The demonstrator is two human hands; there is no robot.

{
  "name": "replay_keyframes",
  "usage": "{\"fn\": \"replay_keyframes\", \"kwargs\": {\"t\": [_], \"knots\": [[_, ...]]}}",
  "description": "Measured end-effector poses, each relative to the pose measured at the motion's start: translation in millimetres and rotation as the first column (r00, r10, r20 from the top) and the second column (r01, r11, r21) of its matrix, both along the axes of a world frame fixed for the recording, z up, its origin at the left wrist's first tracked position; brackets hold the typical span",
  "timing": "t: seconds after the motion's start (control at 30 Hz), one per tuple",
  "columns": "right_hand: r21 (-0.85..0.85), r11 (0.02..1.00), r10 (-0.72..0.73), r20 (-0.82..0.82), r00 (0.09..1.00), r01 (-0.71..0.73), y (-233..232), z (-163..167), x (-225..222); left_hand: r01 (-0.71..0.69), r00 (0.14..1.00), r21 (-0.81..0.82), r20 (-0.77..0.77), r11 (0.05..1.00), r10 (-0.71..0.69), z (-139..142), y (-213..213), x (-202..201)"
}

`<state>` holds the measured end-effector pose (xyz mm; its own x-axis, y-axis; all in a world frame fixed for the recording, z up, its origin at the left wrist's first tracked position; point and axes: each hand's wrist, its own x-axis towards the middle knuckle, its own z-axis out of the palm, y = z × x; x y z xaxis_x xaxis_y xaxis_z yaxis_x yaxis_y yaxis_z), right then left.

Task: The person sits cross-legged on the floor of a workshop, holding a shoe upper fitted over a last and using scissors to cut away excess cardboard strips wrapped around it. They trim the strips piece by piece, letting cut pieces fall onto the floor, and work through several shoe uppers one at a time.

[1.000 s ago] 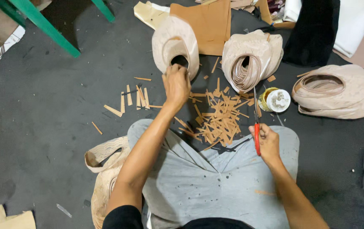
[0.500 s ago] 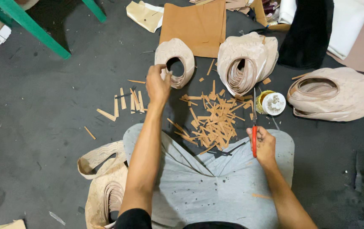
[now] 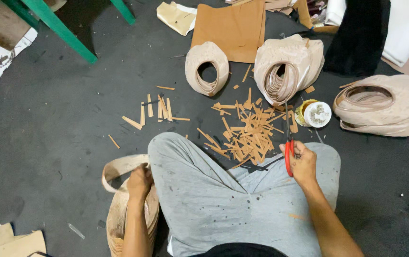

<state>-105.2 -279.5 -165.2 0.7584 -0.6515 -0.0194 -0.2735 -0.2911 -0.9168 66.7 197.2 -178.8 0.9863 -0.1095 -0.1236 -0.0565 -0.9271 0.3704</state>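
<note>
**Left hand** [image 3: 140, 182]: half a second ago it was stretched forward beside the small coil near the brown sheet; it has now drawn back to the person's left side and is closed on the loose end of a tan strip coil [image 3: 127, 204] lying on the floor against the left thigh. Judged: a fresh length of strip is being taken up for cutting.

**Right hand** [image 3: 302, 164]: unchanged in place, resting on the right knee, fingers wrapped round the red handles of a pair of scissors [image 3: 288, 143]; blades point away from the body, towards the cut pieces. Whether the blades are parted cannot be told.

**Cut strip pieces** [image 3: 249, 135]: a dense heap of short tan slips on the floor just beyond the knees, between the two hands. A thinner scatter [image 3: 159, 110] lies to the left of it, well apart.

**Other stock on the floor:**
- small pale coil [image 3: 207, 66], standing on edge, touching the near edge of a brown sheet [image 3: 233, 28];
- larger pale coil [image 3: 287, 64], just right of it, strip layers showing in its mouth;
- wide flattened coil [image 3: 385, 104], towards the right edge of the floor;
- round tin with white lid [image 3: 315, 114], just beside the heap and near the scissor tips.

**Surroundings:** green frame legs [image 3: 56, 26] at the far left corner; dark cloth [image 3: 359, 35] at the far right; cardboard scraps [image 3: 4, 240] at the near left corner.

**Obstructions:** the person's grey-trousered legs [image 3: 233, 200] lie between the held coil and the scissors; the strip must cross the lap.
</note>
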Motion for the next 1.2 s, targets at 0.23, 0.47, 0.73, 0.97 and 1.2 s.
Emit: {"fn": "replay_keyframes", "kwargs": {"t": [0.23,0.47,0.73,0.97,1.2], "knots": [[-0.014,1.000,-0.015,0.005,1.000,0.015,1,3,-3,-0.114,0.993,0.012,-0.025,0.993,0.114,6,10,-6],[0.031,0.999,-0.009,0.047,0.999,0.008,-2,-5,-3,-0.183,0.954,-0.324,0.170,0.928,0.248,43,22,-15],[0.435,0.894,0.033,0.177,0.984,-0.108,21,44,4,-0.099,0.973,-0.982,-0.060,0.163,0.224,164,-29,-43],[0.272,0.808,0.320,0.543,0.776,-0.523,68,132,1,-0.212,0.922,-0.969,-0.154,-0.130,-0.356,185,-157,-61],[-0.002,0.983,0.177,0.248,0.952,-0.182,68,146,-4,-0.673,0.579,-0.613,-0.088,-0.415,-0.810,194,-206,-63]]}}
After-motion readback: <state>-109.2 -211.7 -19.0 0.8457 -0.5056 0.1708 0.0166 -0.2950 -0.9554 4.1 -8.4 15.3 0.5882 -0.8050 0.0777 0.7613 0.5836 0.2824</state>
